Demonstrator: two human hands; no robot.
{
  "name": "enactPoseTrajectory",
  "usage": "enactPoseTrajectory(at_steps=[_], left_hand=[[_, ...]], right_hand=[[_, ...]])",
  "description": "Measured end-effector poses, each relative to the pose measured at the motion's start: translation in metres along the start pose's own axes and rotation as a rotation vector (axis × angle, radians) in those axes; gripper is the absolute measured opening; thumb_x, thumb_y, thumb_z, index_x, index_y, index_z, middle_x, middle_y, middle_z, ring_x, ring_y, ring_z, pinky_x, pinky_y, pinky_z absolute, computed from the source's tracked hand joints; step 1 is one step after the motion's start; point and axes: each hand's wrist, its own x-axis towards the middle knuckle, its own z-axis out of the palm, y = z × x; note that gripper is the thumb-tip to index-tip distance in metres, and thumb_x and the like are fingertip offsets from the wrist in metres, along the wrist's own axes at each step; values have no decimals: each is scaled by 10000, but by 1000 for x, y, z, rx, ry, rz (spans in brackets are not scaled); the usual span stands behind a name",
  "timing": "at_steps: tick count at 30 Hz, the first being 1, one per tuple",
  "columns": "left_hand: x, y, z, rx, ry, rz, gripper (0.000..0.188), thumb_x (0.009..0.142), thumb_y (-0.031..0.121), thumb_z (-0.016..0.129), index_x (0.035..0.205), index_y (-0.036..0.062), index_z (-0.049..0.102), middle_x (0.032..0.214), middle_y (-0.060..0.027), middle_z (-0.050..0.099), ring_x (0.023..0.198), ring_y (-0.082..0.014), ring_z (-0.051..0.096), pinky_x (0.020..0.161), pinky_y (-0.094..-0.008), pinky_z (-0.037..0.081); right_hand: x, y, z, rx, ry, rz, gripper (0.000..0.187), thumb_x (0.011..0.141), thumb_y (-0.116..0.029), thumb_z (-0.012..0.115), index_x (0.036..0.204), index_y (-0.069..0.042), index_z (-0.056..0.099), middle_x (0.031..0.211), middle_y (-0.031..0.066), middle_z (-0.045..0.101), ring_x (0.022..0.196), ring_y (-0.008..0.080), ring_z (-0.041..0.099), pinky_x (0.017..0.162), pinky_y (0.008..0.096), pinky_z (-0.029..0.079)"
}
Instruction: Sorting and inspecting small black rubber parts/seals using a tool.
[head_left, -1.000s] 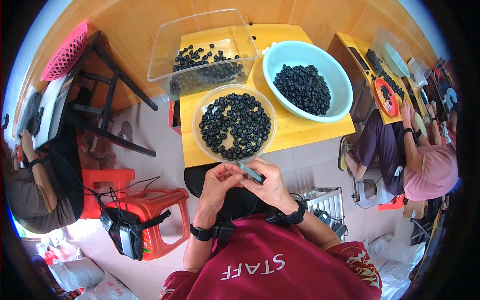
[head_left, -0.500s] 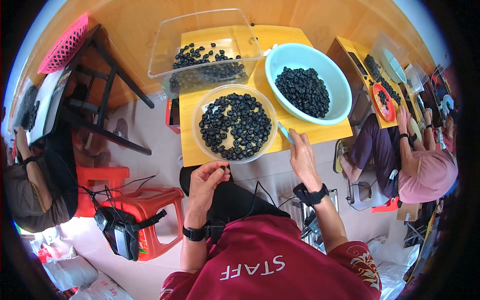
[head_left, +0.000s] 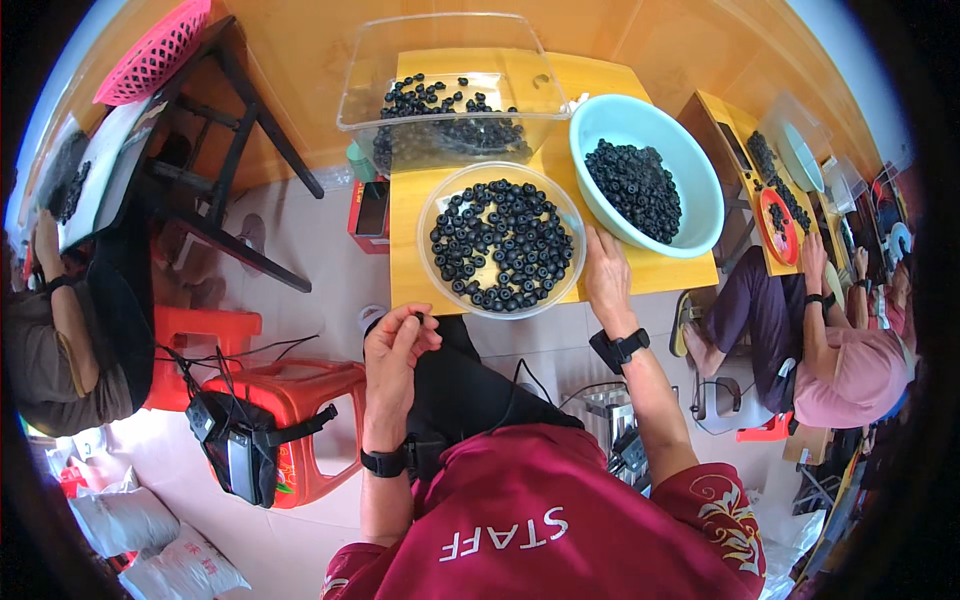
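While the person sits at the near edge of the small yellow table, the scene reads like this, from near to far:

Left hand (head_left: pixel 398 345): raised just before the table's near-left corner; thumb and fingers are closed on one small black ring (head_left: pixel 419 317), held at the fingertips.

Right hand (head_left: pixel 607 280): lies flat on the table's near edge, fingers together, nothing visible in them; it touches the clear round bowl (head_left: pixel 432 205) on the bowl's right side.

Small black ring: it looks light and stiff, probably rubber or plastic, so it should not break; being tiny, it may slip out easily. A pinch on the outer rim seems the best hold.

Clear round bowl: stands at the near middle of the table, with many of the same rings in one loose layer.

Pale blue basin (head_left: pixel 700 190): at the right edge, just beside the bowl, with a heap of rings.

Clear plastic box (head_left: pixel 450 35): at the far edge, tilted, with more rings inside.
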Motion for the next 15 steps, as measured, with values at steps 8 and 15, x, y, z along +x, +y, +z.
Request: enactPoseTrajectory(at_steps=[8, 15], left_hand=[[46, 5, -11, 232, 301, 199, 180, 924, 150, 432, 1032, 42, 527, 850, -33, 580, 674, -77, 539, 637, -215, 447], [82, -14, -13, 507, 428, 386, 132, 930, 115, 403, 992, 40, 493, 770, -26, 557, 503, -42, 432, 459, -176, 340]], right_hand=[[-31, -4, -50, 79, 63, -9, 288, 748, 46, 521, 1033, 17, 556, 977, 160, 561, 894, 321, 545, 772, 378, 450], [26, 7, -148, 173, 163, -62, 170, 735, 54, 575, 887, -11, 614, 838, 118, 590, 765, 265, 582, 675, 332, 464]])
